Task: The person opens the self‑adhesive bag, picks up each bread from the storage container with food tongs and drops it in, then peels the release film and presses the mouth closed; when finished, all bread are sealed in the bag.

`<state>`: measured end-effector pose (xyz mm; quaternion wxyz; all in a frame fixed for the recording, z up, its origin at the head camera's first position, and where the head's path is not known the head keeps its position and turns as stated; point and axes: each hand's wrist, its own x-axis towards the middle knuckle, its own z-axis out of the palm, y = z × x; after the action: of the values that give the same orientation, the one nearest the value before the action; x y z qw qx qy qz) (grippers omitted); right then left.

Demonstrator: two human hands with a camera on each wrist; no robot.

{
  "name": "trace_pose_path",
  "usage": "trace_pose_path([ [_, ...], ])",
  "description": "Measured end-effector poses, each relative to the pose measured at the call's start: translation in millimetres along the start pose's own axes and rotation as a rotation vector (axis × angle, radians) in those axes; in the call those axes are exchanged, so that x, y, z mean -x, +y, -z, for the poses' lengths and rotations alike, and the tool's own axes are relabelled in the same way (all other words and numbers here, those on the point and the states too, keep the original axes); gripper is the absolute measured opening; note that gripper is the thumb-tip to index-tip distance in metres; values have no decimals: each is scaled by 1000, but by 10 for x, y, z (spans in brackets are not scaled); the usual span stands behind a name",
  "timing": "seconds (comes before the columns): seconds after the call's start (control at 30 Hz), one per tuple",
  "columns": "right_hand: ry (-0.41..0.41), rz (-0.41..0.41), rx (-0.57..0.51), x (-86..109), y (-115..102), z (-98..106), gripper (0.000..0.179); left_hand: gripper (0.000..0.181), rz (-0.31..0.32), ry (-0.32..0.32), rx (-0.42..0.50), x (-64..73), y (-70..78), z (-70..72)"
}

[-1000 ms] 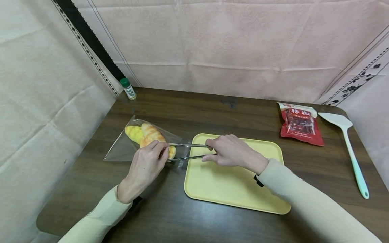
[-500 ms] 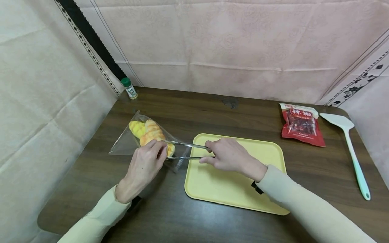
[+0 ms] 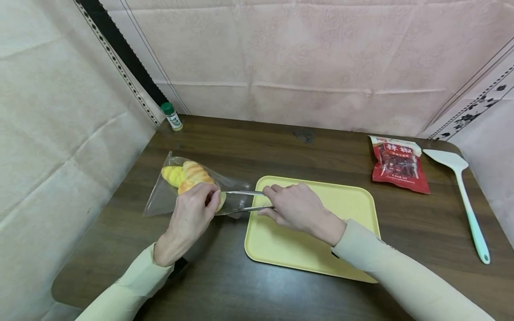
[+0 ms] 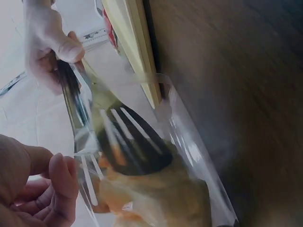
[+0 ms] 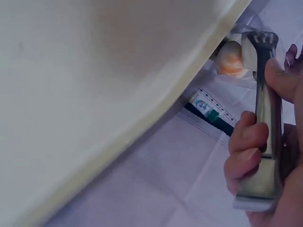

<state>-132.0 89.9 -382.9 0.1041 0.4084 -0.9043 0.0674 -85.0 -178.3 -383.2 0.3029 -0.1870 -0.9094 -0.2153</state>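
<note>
Just ahead of the left hand [image 3: 192, 211], from where I stand: a clear bag [image 3: 160, 203] on the counter [image 3: 225, 285], a striped bread [image 3: 194, 174] and a yellow bread [image 3: 174, 174] inside. The left fingertips appear to pinch the bag's edge. The right hand [image 3: 295, 206], above the yellow tray [image 3: 305, 256], grips metal tongs [image 3: 242, 192]. Their arms stand apart, slotted heads reaching past the left fingers to the striped bread; whether they bear on it, cannot tell.

Risks, as judged:
- Film could be trapped between a head and the bread, so a pull might drag the bag along.
- A light left pinch might slip and let the mouth fold over the tongs.
- The breads lie close together; the yellow one could be pulled out too.
- A shallow bite at the bread's end could let it twist loose.
</note>
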Motion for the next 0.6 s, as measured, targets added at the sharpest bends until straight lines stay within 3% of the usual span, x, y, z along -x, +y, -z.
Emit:
trace_pose_path([
  [0.2,-167,-171,-239,15,85,26,49,6,61,14,-2,-27,-51,27],
  [0.43,-233,-256,-348,99,172,29,46,6,91,-7,-11,-18,-79,30],
  [0.6,-317,-335,-560,170,243,22,39,1,114,-28,-12,-17,-77,37],
])
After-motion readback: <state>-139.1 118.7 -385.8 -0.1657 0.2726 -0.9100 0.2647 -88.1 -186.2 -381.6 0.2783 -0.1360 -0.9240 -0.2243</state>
